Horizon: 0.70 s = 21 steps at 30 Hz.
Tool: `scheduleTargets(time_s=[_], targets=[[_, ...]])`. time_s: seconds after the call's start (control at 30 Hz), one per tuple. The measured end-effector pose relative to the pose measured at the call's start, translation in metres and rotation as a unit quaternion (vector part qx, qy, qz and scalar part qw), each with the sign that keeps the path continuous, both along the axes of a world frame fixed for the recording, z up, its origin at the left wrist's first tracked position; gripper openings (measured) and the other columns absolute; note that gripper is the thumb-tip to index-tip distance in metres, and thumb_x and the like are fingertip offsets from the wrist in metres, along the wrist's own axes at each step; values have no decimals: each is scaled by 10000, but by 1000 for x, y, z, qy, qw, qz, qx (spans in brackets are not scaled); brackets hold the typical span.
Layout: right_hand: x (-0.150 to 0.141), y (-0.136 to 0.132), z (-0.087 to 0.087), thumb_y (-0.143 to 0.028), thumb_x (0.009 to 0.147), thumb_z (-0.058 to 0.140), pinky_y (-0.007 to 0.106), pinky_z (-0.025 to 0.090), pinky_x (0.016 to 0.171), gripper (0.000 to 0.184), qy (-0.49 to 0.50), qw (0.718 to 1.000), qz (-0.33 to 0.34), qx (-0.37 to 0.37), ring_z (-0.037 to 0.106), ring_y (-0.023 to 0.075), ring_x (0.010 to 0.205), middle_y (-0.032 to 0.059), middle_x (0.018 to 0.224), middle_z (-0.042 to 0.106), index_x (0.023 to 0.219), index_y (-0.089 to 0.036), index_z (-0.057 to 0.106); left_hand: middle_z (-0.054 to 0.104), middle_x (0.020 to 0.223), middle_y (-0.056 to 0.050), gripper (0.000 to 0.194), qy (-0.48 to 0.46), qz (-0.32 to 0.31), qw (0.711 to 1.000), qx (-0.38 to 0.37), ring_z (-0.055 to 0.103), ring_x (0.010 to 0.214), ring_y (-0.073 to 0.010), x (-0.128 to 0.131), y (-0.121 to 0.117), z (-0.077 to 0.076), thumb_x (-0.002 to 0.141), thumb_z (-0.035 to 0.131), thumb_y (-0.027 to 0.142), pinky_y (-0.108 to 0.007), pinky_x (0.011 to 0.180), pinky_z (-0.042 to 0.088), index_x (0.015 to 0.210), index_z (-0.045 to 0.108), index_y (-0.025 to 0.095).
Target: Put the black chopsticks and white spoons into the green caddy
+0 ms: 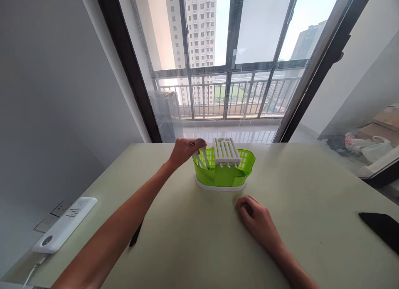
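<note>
My left fingers [193, 146] pinched white spoons [204, 154] at the left of the green caddy [222, 174], my right fingers [253, 211] loosely curled on the pale worktop [187, 239], nearer me.

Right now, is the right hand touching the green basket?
No, the right hand rests on the table, apart from the green basket.

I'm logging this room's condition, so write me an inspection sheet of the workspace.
Surface: pale table, one dark speck
Things: white spoons at the green basket; white rack on top
Clutter: flat black object, right; thin black object, partly hidden
Hands: left hand holds the spoons; right hand loosely curled, nothing seen in it
Cables: white cable at the white box
Surroundings: window ahead
</note>
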State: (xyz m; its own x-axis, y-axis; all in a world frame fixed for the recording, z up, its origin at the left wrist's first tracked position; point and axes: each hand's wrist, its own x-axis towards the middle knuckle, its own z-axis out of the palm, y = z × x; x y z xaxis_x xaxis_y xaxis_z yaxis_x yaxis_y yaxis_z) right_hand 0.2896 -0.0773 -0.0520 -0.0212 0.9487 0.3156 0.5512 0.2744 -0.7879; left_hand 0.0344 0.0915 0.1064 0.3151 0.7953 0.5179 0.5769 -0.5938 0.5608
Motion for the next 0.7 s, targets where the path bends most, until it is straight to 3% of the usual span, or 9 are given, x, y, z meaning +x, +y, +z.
scheduleTargets(time_s=[0.17,0.43,0.57,0.7], targets=[[0,-1,-2,-281,926,466,308,451,728,199,1,1000,-4,-7,605,208,774,50,869,678,850,-219,639,718,551,2,492,-22,65,997,38,607,495,-114,0,3,18,875,663,564,-218,561,429,623,770,155],[0,-1,-2,-283,928,458,314,448,742,204,0,1000,-1,-12,602,214,795,51,870,676,853,-220,636,699,537,-35,555,-99,148,983,47,609,518,-132,-4,7,72,846,647,643,-218,525,429,622,758,147],[1,0,-2,-297,932,461,314,452,737,213,-1,1000,1,-9,603,211,785,55,872,680,855,-216,642,712,600,-67,602,-166,173,971,-14,538,453,-109,-25,2,94,828,636,696,-218,439,379,662,736,126],[0,-1,-2,-293,930,456,320,458,742,219,-2,1000,1,-10,610,218,792,65,876,685,859,-214,648,690,621,-67,617,-128,165,968,-135,495,443,-91,-64,-7,104,775,679,733,-224,428,360,642,712,132]])
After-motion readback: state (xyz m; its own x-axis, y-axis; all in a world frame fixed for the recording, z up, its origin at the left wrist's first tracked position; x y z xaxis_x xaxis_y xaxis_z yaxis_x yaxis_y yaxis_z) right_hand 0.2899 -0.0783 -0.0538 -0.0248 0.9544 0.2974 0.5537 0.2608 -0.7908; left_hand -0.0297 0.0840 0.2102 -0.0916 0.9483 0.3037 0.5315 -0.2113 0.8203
